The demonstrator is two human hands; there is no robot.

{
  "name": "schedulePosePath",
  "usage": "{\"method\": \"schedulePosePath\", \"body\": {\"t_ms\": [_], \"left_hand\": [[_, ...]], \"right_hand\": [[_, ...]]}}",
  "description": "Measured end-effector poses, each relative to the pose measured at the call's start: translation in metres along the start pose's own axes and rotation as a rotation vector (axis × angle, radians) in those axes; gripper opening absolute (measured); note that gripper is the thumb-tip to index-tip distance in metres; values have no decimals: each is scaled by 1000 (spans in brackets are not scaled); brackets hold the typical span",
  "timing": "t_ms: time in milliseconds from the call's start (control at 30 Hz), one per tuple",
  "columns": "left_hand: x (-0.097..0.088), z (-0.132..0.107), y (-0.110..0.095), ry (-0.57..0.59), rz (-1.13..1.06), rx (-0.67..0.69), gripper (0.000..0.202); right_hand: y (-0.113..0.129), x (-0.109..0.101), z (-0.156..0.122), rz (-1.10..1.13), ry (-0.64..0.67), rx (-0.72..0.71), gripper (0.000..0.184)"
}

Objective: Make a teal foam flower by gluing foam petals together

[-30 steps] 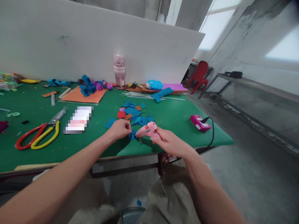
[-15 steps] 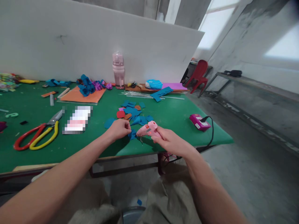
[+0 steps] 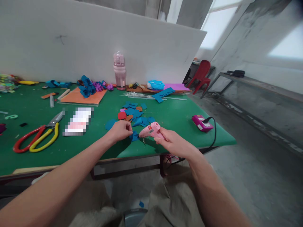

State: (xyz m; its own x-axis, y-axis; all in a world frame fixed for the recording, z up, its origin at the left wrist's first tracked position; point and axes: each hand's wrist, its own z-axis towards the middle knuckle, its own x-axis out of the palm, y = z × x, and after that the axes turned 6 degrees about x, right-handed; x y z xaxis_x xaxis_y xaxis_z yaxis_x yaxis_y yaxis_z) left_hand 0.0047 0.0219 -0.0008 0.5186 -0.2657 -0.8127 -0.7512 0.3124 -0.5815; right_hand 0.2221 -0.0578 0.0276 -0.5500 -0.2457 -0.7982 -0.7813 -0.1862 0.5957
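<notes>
My right hand (image 3: 174, 142) is wrapped round the handle of a pink hot glue gun (image 3: 149, 130), its nozzle pointing left. Right at the nozzle is a small blue felt-like piece (image 3: 134, 136), pinched at its left side by the closed fingers of my left hand (image 3: 121, 130). A short wire stand hangs below the gun's front. Just beyond both hands lies a loose pile of blue cut pieces (image 3: 133, 112), with a red piece (image 3: 122, 115) and a few brown ones among them.
Red-and-yellow-handled scissors (image 3: 44, 134) lie at left beside a blurred-out card (image 3: 79, 121). Blue and purple flowers (image 3: 87, 86) rest on an orange sheet (image 3: 81, 98). Behind stand a pink bottle (image 3: 120, 72) and a white board (image 3: 94, 41). A magenta power box (image 3: 202, 123) with a black cable sits at right.
The glue gun has shifted very slightly, its nozzle staying by the blue piece. My left hand keeps its pinch. Nothing else has visibly moved.
</notes>
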Motion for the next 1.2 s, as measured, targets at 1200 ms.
{"method": "schedulePosePath", "body": {"t_ms": [1200], "left_hand": [[1, 0, 4, 7, -4, 16, 6]], "right_hand": [[11, -8, -1, 175, 27, 76, 21]]}}
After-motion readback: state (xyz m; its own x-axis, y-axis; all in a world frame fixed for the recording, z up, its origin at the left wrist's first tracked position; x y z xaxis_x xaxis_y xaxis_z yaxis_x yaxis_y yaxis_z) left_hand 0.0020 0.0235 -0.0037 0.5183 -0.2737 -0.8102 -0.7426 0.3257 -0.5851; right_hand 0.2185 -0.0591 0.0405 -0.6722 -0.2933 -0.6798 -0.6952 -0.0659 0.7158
